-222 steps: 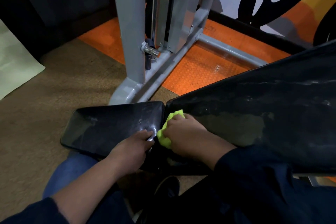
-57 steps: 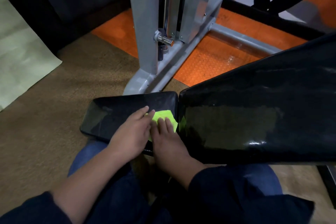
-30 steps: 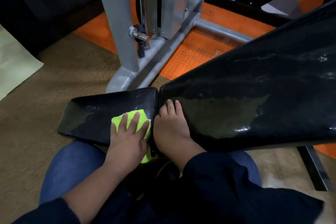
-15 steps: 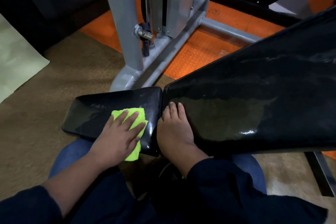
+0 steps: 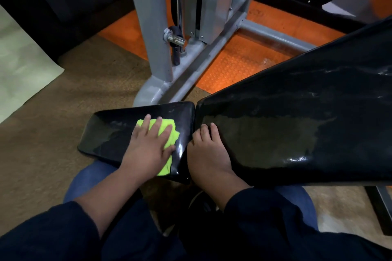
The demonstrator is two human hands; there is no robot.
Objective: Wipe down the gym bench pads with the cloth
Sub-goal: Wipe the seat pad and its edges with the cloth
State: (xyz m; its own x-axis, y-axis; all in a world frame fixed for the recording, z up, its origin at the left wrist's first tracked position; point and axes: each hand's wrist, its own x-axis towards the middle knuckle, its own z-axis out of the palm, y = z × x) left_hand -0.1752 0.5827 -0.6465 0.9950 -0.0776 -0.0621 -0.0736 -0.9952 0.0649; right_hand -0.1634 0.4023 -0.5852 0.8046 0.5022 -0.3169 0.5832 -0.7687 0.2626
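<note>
A small black seat pad (image 5: 110,133) lies low in the middle, with wet streaks on its left part. My left hand (image 5: 148,146) presses a bright yellow-green cloth (image 5: 169,131) flat on the pad's right half, fingers spread and straight. To the right, a long black back pad (image 5: 297,129) slopes up and away, glossy and streaked. My right hand (image 5: 206,152) rests flat on its narrow near end, beside the gap between the two pads, fingers straight. Part of the cloth is hidden under my left palm.
A grey steel machine frame (image 5: 154,34) stands just behind the seat pad, with a chrome pin (image 5: 175,38) sticking out. Orange textured matting (image 5: 237,63) lies beyond, brown carpet (image 5: 53,112) to the left. My knees in blue jeans (image 5: 91,178) sit under the pads.
The cloth passed from my right hand to my left, which now slides it forward on the seat pad. My right hand settled flat on the back pad's end.
</note>
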